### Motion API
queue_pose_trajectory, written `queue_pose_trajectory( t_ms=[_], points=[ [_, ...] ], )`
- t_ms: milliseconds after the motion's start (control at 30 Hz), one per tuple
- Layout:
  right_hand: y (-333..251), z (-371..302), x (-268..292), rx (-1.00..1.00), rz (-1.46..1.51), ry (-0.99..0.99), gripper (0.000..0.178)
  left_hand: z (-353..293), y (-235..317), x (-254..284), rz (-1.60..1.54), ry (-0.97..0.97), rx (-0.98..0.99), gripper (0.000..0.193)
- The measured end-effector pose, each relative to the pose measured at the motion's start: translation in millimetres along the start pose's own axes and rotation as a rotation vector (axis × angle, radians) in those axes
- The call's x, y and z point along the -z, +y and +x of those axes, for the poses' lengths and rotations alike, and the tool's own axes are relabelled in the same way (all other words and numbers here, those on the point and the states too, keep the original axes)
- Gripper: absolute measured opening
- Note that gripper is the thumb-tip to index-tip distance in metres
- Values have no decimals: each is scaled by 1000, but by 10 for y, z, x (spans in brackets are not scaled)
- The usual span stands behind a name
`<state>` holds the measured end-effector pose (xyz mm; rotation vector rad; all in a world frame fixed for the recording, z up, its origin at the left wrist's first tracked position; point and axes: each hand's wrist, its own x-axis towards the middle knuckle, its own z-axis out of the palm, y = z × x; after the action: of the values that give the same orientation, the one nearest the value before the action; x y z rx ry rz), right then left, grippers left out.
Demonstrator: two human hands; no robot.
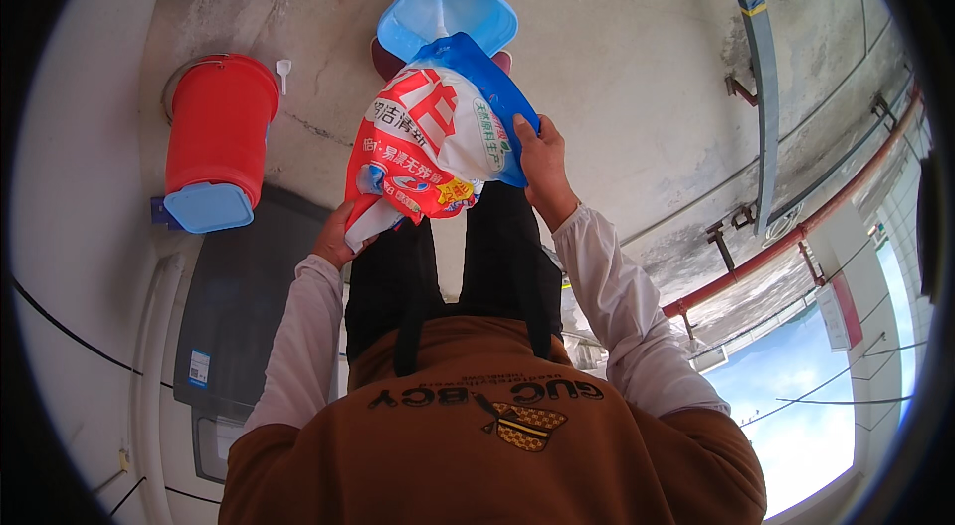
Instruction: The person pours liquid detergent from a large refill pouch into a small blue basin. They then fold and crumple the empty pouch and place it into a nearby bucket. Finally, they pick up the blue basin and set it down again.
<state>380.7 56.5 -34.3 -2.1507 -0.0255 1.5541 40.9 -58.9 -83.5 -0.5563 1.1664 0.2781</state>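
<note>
A large red, white and blue plastic bag [423,132], which looks like a washing powder bag, is tilted in front of me. Its blue end points away, over a light blue basin [398,25] on the floor. White material shows in the basin just beyond the bag's mouth; it looks like powder pouring out. My left hand [339,235] is closed on the bag's near left corner. On the other side, my right hand [543,167] grips the blue edge, thumb on top. The bag hides part of the basin's near rim.
To the left stands a red bucket [221,117], with a light blue rounded panel [209,208] at its near end. Beside it lies a small white scoop [284,75]. A dark grey bin [244,296] is nearer. Grey metal rail [764,97] and reddish pipe [776,252] run along the right.
</note>
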Motion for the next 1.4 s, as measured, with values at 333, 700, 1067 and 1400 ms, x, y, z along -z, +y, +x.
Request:
queue_pose_trajectory(
  t_ms=[333, 700, 1067, 1400],
  points=[
    [46, 26, 9, -13, 14, 1, 26, 8, 6, 34, 39, 14, -4, 40],
    [37, 2, 0, -17, 10, 13, 27, -43, 38, -80, 39, 36, -11, 36],
    [78, 19, 5, -14, 20, 15, 27, -57, 70, -106, 60, 23, -1, 34],
    [135, 38, 33, -66, 35, 20, 23, -59, 137, -10, 105, 21, 4, 36]
  ],
)
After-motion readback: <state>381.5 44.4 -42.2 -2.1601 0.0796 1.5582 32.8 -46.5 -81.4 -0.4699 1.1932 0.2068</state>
